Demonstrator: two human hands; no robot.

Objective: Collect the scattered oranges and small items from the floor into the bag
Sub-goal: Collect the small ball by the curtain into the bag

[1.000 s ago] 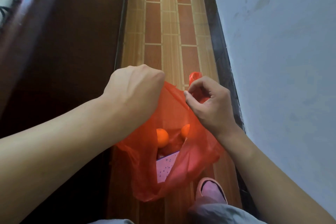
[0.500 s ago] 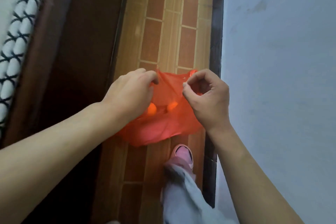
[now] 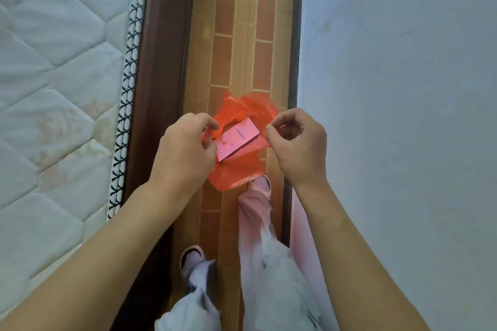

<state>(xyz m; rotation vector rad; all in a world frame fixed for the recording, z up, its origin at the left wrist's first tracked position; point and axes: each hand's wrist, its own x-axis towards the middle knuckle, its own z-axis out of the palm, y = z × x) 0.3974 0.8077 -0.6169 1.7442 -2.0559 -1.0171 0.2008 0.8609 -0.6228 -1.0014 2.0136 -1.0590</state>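
mattress: quilted white one filling the far left from where I'm watching, not part of the job, just a landmark.
bed frame: dark wood rail between the mattress and the strip of floor.
left hand: fingers curled, pinching the left edge of the bag's mouth, thumb and forefinger pressed on the film.
floor: narrow tiled strip between bed and wall. I can't spot any loose oranges on the part I can see.
bag: thin red plastic, held up above the floor between both hands, just over the slipper. I'd guess it's floppy and slippery film, no shape of its own, so the rim or handles are the only sane places to hold it. It would probably stretch or tear if yanked with fruit in it.
pink card: flat, stiff-looking, printed text on it, sitting in the bag's open mouth. Looks light; its corners could poke the film.
oranges: none clearly visible, maybe hidden under the card, can't tell.
right hand: also curled, pinching the right edge of the bag.
slipper: pink, right below the bag.
wall: plain pale, far right.
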